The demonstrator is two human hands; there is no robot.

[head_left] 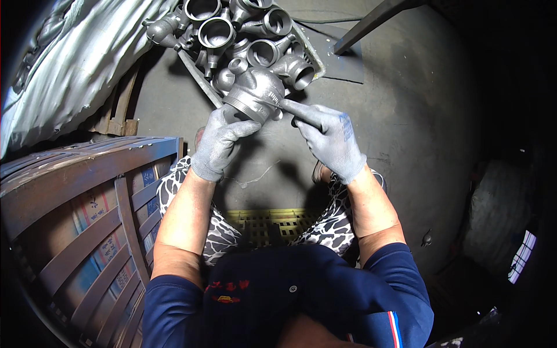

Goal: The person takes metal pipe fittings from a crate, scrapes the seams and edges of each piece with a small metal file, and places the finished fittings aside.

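Note:
A grey cast-metal pipe fitting, with a ribbed round collar and a small spout on top, is held up at the near edge of a heaped bin. My left hand, in a grey knit glove, grips its collar from the lower left, thumb across the near rim. My right hand, gloved alike, is closed at the fitting's right. From it a narrow grey shape reaches the fitting's side; whether this is a finger or a slim tool, I cannot tell.
Several similar fittings fill the bin ahead of me. Slatted metal racking holding cartons stands at the left, below a large white sack. A dark metal leg rises at the far right. A yellow grid crate lies beneath me.

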